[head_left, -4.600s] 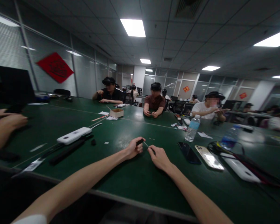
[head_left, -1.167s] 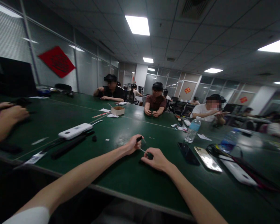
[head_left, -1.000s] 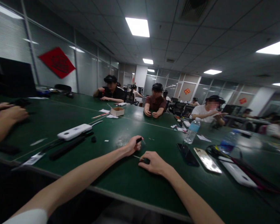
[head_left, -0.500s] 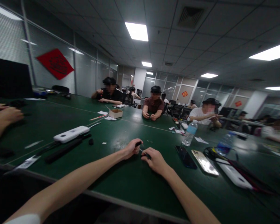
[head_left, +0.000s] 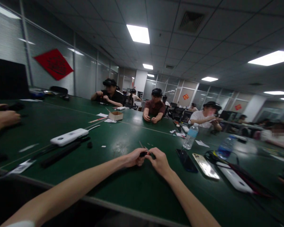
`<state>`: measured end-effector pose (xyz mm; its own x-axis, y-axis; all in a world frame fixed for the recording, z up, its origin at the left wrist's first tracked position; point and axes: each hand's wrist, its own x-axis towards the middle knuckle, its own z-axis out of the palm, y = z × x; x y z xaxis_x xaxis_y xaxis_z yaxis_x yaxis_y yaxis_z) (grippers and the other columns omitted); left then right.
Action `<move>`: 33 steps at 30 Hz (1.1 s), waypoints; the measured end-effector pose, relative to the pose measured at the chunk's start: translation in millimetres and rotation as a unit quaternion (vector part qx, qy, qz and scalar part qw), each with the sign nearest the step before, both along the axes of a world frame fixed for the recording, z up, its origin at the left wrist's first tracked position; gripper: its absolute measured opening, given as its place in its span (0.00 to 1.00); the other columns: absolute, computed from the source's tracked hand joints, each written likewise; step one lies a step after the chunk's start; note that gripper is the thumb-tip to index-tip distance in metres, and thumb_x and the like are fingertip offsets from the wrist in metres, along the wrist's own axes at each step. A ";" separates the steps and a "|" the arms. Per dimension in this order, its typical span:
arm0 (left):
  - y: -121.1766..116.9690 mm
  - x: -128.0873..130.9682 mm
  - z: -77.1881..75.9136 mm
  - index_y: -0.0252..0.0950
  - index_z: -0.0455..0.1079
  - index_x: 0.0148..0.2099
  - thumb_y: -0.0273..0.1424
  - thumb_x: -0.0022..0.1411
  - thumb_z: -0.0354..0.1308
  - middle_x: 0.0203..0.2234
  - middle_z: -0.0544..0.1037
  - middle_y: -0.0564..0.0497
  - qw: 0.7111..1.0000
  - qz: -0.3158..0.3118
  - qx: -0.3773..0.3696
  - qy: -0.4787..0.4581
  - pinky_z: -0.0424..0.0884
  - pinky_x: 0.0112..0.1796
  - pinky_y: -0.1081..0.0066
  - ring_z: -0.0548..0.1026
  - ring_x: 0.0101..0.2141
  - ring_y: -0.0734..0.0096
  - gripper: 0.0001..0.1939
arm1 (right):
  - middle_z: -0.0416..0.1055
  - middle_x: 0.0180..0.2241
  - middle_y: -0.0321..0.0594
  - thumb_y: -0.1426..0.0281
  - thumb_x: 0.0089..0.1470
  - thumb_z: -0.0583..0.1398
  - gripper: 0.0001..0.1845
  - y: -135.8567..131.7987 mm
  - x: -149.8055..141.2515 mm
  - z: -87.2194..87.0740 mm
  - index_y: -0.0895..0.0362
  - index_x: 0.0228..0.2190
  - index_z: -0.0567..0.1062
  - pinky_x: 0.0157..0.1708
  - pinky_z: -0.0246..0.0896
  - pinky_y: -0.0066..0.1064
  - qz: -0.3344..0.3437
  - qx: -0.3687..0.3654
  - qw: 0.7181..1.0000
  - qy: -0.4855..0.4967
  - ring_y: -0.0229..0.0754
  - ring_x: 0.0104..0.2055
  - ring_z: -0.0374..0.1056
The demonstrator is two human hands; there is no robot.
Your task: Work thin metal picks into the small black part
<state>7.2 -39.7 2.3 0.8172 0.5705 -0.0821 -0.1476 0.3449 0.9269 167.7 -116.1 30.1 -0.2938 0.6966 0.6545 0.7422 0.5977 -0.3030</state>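
Now the small black piece (head_left: 143, 154) sits between the two hands, just above the green tabletop (head_left: 130, 186), and a thin pale stick (head_left: 144, 146) angles up from it toward the far side of the table. What has just changed is the gap: the left hand (head_left: 133, 158) and the right hand (head_left: 159, 161) have come together and meet around the piece, where a moment ago they stood apart. The left hand is closed firmly on the black piece. The right hand curls against its other end, but the fingers hide the contact, so I can't tell whether it grips or only touches.

Just right of the hands lie a black phone (head_left: 186, 160) and a gold-backed phone (head_left: 205, 166). To the left are a small black lump (head_left: 90, 144), a white oblong device (head_left: 68, 137) and a long black strip (head_left: 60, 154). Further out stand a plastic water bottle (head_left: 190, 136) and an open cardboard box (head_left: 115, 116) — and beyond them, a seated co-worker (head_left: 155, 105) bends over their own hands. Another person's hand (head_left: 4, 118) rests at the left edge, apart from all this.
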 end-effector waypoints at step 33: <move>-2.4 -4.7 7.7 0.35 0.55 0.20 0.59 0.52 0.42 0.12 0.50 0.59 0.996 -0.076 -0.012 0.045 0.43 0.20 0.74 0.50 0.15 0.80 0.30 | 0.66 0.42 0.40 0.68 0.56 0.55 0.15 -5.1 -6.4 -3.6 0.50 0.47 0.67 0.34 0.61 0.26 -0.013 0.020 0.994 -0.110 0.38 0.37 0.67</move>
<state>2.5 -42.1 10.0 0.8833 0.4368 -0.1703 -0.0091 0.3790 0.9254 161.2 -121.1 26.4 -0.4149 0.6810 0.6035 0.8030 0.5859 -0.1090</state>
